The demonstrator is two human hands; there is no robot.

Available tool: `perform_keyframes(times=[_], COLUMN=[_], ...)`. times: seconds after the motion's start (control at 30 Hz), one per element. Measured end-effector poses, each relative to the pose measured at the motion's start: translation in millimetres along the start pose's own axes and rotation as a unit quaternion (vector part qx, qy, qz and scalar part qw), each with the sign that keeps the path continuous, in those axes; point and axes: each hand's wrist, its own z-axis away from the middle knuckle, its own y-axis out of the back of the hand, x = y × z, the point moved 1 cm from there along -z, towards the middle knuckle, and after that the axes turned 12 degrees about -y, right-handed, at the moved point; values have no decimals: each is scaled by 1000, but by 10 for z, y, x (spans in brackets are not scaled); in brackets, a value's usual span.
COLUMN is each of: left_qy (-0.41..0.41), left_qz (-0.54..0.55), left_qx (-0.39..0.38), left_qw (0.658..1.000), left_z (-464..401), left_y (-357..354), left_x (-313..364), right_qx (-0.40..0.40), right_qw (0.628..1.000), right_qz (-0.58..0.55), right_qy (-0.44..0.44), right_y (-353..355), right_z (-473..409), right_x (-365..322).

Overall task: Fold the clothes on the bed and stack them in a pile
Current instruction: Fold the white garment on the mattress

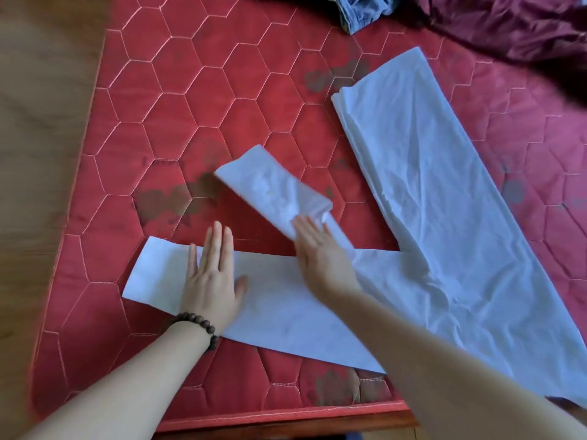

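Left hand (211, 282): flat, fingers straight, pinned lower sleeve of white shirt (422, 173) for creasing.
Right hand (320, 252): spread beside it, pressed upper sleeve inward.
Bed (197, 100): bore shirt.

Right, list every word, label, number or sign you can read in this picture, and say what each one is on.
None can be read.
Red quilted mattress: a dark smudge near its left side may be print, too blurred to read; its other dark patches look like stains or motifs, not letters.
White long-sleeved garment: no print or label shows.
Brown beaded bracelet on the left wrist: no marks visible.
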Motion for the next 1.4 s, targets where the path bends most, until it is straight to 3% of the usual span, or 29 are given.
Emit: perform_keyframes(times=[0.07,0.17,0.23,0.5,0.63,0.77,0.87,1.03,1.2,1.4], left_qy=[12,6,-24,-77,-75,-68,-45,-90,5,20], left_qz=[-19,-70,-104,-80,-77,-69,-81,-109,-88,-84], left_qx=[20,-26,-58,-9,-39,-70,-59,-22,-127,-114], left_qw=[1000,997,993,994,993,993,994,990,988,990], left_z=[-92,-219,-272,-36,169,356,481,677,712,623], left_y=[82,126,152,416,497,505,534,497,251,235], left_x=[2,-77,-142,-431,-485,-513,-495,-456,-502,-549], right_qx=[-53,-94,-84,-66,-66,-109,-129,-171,-179,-194], right_qw=[998,995,996,988,980,978,979,969,954,942], right_qz=[-9,-1,31,108,133,131,109,143,210,235], right_qy=[35,40,26,-86,-130,-118,-116,-111,-119,-140], right_y=[-151,-324,-345,-23,112,112,95,64,-10,-60], right_z=[310,611,697,1029,1272,1512,1677,1804,1774,1686], right_x=[-127,-147,-87,489,770,818,734,731,727,637])
